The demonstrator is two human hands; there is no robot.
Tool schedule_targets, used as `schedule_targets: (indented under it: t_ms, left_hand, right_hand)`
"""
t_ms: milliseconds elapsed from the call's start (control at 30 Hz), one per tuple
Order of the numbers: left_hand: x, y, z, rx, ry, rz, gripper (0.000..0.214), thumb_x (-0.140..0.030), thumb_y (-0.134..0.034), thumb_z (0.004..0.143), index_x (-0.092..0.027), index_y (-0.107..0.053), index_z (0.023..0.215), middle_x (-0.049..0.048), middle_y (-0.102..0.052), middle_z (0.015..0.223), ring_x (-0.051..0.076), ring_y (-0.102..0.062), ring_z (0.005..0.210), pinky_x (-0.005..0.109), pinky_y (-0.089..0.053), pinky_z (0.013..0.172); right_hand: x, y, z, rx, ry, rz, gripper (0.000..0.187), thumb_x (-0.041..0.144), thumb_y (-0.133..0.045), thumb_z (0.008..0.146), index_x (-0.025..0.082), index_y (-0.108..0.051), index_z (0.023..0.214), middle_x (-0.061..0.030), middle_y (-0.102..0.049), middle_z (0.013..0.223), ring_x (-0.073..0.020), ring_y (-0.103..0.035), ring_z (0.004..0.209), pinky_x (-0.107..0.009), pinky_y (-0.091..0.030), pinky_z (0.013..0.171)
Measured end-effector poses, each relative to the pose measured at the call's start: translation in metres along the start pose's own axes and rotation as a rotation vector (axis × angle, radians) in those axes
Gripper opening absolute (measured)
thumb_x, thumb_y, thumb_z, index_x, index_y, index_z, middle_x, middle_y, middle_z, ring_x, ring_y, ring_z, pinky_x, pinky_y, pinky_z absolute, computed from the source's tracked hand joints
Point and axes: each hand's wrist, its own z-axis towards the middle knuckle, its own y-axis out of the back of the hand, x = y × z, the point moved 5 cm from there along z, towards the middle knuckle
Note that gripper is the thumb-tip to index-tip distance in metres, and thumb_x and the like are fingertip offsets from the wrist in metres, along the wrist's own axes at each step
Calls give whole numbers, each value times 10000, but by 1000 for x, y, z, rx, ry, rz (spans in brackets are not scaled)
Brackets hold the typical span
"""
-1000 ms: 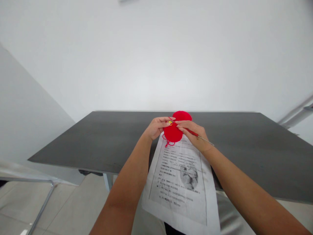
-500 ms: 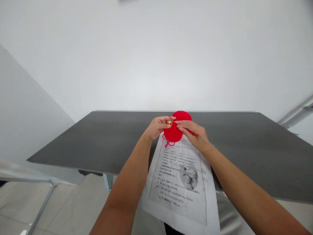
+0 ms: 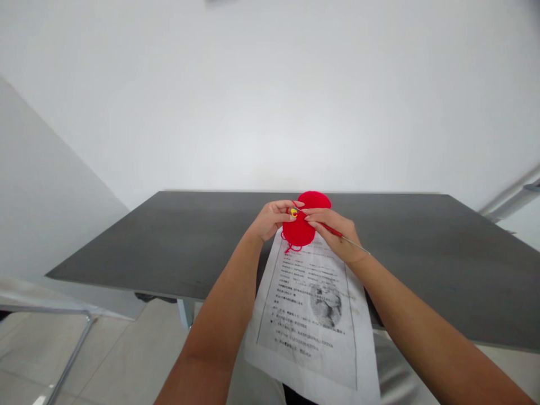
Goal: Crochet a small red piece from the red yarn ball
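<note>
Left hand [image 3: 270,219] pinching red crochet piece [image 3: 297,230] above the sheet [image 3: 307,304], right hand [image 3: 333,230] gripping hook [image 3: 333,229] at its edge, yarn ball [image 3: 314,199] just behind on table [image 3: 147,242].

The crochet piece [image 3: 298,230] partly hides the yarn ball [image 3: 314,198]; sheet [image 3: 295,337] text unreadable.

**A bare, office-like workroom**

Plain white walls [image 3: 270,101] with nothing hung on them close in the far side. A dark grey table [image 3: 422,253] stands on a pale metal leg [image 3: 184,313] over a floor of light tiles [image 3: 126,349]. A chrome tube frame [image 3: 73,346] shows at the lower left. A printed sheet [image 3: 312,315] of text with a photograph hangs over the table's near edge.
</note>
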Motion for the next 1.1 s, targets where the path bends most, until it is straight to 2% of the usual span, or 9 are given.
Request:
schedule_targets:
  t_ms: [467, 700, 867, 1100]
  left_hand:
    - [-5, -3, -4, 17, -3, -15, 408, -149, -768, 553, -143, -720, 959, 54, -720, 814, 140, -643, 720, 246, -467, 719]
    - [-11, -11, -7, 44, -29, -20, 434, -162, -766, 562, -147, -705, 992, 67, -721, 871, 174, -655, 789, 287, -465, 791]
    - [-13, -12, -7, 8, -59, -13, 376, -200, -772, 593, -143, -714, 959, 60, -716, 837, 167, -649, 764, 284, -462, 777]
    - [-14, -11, -7, -10, -112, -8, 381, -143, -778, 560, -161, -724, 937, 37, -713, 830, 147, -640, 760, 278, -468, 792]
  right_hand:
    - [15, 2, 2, -38, 49, -60, 154, 196, -544, 895, 213, -675, 972, -91, -711, 1068, -180, -673, 990, -341, -549, 901]
    - [16, 4, 2, -61, 41, -58, 157, 211, -553, 891, 225, -682, 980, -85, -710, 1072, -191, -674, 998, -360, -547, 920]
    - [18, 4, 2, -70, 50, -77, 155, 222, -554, 892, 226, -683, 979, -87, -708, 1079, -191, -673, 996, -364, -550, 918]
    - [23, 4, 3, -90, 75, -61, 166, 182, -573, 876, 229, -681, 994, -93, -699, 1094, -198, -666, 1000, -380, -551, 906]
